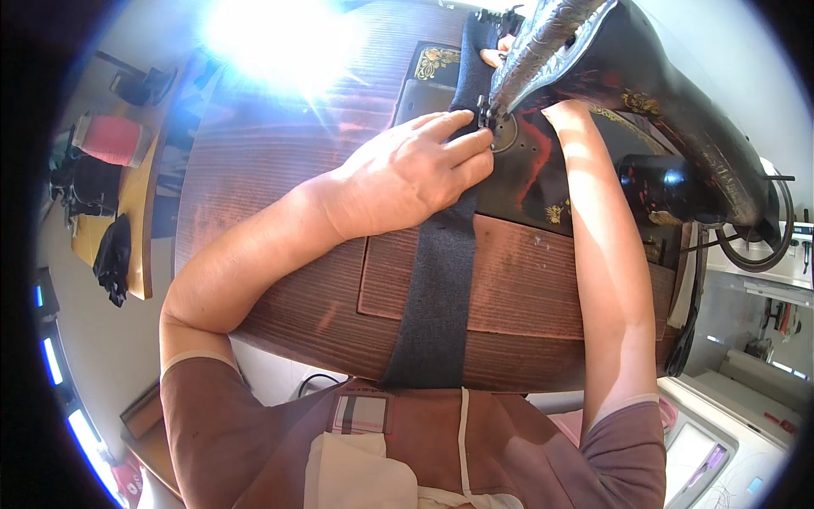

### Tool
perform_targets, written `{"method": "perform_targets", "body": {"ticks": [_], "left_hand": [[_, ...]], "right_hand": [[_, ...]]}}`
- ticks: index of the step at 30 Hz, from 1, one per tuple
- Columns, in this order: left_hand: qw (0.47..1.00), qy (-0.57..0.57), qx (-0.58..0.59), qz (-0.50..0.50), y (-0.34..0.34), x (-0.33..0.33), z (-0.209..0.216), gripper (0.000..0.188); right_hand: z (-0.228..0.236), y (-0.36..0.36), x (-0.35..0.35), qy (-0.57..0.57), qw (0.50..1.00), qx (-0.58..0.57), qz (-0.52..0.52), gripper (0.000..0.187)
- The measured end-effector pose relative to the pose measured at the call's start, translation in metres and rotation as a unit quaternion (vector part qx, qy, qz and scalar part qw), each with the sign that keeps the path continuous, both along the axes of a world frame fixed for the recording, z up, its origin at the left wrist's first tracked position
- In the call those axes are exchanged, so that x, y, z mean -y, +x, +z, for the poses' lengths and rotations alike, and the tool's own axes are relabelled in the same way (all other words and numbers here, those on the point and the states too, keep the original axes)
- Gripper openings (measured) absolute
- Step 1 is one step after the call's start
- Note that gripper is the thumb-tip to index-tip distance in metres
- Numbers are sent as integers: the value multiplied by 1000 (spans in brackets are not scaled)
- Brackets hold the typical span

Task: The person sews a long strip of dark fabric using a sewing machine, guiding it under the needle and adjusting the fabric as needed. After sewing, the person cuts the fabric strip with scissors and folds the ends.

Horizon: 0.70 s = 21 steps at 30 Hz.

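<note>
Grained wooden tabletop (263, 153) | long charcoal cloth strip (438, 293) | left fingers (469, 149) extended over it | right fingers (493, 57): can't tell grip

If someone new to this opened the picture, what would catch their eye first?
Probably the white glare at the top left, above the wooden table. Next, the black sewing machine with gold ornament at the upper right. Then the dark cloth strip running from the table's near edge up to the needle area, with the left hand resting on it and the right hand partly hidden behind the machine.
</note>
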<state>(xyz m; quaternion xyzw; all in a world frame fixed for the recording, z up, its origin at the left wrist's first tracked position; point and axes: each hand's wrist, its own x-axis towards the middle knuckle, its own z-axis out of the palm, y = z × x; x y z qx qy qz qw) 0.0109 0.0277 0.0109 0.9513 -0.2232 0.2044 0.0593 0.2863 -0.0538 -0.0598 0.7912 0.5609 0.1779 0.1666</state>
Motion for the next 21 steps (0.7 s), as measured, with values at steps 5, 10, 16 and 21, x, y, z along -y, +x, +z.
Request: {"method": "perform_targets", "body": {"ticks": [5, 10, 16, 21], "left_hand": [[1000, 4, 3, -15, 6, 1, 2, 41], [999, -38, -32, -21, 6, -2, 4, 32], [980, -171, -99, 0, 3, -14, 3, 19], [984, -145, -94, -50, 1, -26, 10, 11]], "right_hand": [[-59, 61, 15, 115, 982, -87, 126, 43], [-61, 53, 7, 195, 957, -196, 93, 40], [9, -37, 44, 309, 913, -243, 107, 11], [55, -136, 103, 320, 904, -270, 91, 23]]}}
